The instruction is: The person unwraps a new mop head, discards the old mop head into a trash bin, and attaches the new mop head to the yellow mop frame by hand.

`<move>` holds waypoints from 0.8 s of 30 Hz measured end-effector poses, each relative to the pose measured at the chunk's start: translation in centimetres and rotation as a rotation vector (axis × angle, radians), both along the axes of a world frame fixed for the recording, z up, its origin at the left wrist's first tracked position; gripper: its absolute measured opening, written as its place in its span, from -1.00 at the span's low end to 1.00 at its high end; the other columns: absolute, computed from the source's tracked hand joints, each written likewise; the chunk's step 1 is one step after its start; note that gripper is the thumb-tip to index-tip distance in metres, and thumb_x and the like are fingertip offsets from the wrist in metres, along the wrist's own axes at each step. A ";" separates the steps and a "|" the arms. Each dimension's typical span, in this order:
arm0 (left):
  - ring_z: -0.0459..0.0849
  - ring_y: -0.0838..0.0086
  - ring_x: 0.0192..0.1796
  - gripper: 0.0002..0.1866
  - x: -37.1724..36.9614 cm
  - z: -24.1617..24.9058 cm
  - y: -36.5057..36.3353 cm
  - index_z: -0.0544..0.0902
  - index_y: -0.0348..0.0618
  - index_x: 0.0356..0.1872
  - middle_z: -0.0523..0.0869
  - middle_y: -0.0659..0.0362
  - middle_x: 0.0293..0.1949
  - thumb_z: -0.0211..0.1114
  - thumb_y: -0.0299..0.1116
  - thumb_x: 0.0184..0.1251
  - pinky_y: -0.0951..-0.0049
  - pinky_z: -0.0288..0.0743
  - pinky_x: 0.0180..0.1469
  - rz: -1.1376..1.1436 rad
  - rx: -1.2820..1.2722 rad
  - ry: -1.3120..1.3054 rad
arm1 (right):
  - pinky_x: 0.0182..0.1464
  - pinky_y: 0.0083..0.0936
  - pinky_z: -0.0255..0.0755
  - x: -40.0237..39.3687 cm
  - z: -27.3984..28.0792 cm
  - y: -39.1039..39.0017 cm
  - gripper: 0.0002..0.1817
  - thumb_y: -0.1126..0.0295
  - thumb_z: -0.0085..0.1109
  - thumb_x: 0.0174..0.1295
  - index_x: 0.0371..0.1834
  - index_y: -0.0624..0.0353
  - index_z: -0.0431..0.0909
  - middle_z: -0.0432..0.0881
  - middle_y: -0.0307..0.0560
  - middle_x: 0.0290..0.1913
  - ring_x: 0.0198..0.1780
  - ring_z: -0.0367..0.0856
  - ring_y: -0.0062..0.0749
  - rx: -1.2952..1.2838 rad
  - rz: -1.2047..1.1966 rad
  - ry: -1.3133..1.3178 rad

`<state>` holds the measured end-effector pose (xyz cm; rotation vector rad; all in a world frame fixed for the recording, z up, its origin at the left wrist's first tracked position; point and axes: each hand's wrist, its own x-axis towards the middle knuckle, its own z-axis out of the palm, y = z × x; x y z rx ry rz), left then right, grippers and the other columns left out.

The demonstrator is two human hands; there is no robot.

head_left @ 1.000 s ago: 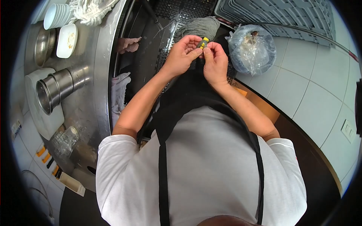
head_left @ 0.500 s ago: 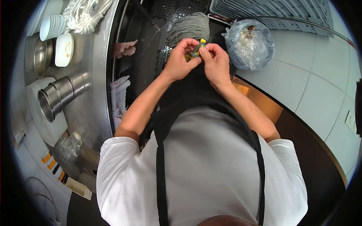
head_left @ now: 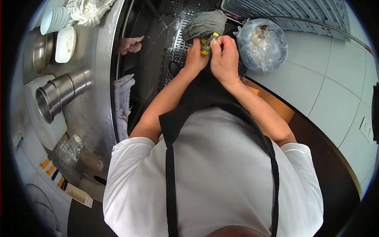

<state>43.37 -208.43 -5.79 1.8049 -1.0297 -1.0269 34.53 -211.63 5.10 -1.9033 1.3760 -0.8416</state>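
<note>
Both hands are together at the top centre, in front of my black apron. My right hand (head_left: 226, 59) pinches a small yellow-and-grey mop fitting (head_left: 215, 36) between thumb and fingers. Lower on the same fitting, my left hand (head_left: 195, 58) is closed round its yellow part, and some of its fingers are hidden. Just past the hands lies a mop head (head_left: 207, 24) of grey strands on the dark floor mat. Whether the fitting is joined to the strands I cannot make out.
A metal counter (head_left: 103, 79) runs along the left, with stacked white bowls (head_left: 54, 20), a white dish (head_left: 65, 44), metal pots (head_left: 55, 98) and glasses (head_left: 71, 148). Pinkish rags (head_left: 130, 45) hang at its edge. A clear plastic bag (head_left: 262, 45) and grey crates (head_left: 292, 14) stand at the right.
My left hand has shifted right and turned, showing more of the yellow part. My right hand and the fitting have moved slightly up. The view has shifted a little.
</note>
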 end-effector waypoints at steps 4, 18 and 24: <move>0.60 -0.28 0.02 -0.37 -0.6 -1.1 0.3 0.26 -0.18 0.24 0.66 -0.33 -0.07 0.35 -0.45 0.16 -0.13 0.47 0.03 -0.007 -0.003 -0.073 | -0.24 -0.23 0.42 -2.1 0.4 -0.4 -0.86 0.43 0.20 0.27 -0.32 0.25 0.46 0.52 0.04 -0.40 -0.34 0.52 -0.04 0.130 0.043 0.047; 0.59 -0.23 0.12 -0.36 -0.2 -0.5 0.3 0.21 -0.21 0.31 0.65 -0.27 0.04 0.28 -0.46 0.23 -0.02 0.48 0.12 -0.028 0.017 -0.103 | -0.18 -0.72 0.39 -2.8 -0.2 -1.1 -0.72 0.62 0.14 0.30 -0.18 0.12 0.20 0.46 -0.24 -0.27 -0.23 0.46 -0.71 0.456 0.125 -0.595; 0.58 -0.27 0.07 -0.30 -0.3 -0.8 0.0 0.23 -0.17 0.30 0.65 -0.29 -0.04 0.35 -0.47 0.12 -0.08 0.45 0.12 -0.022 0.077 -0.069 | -0.22 -0.68 0.39 -2.7 -1.0 -0.6 -0.78 0.59 0.15 0.30 -0.22 0.13 0.26 0.48 -0.25 -0.31 -0.31 0.45 -0.69 0.354 0.141 -0.441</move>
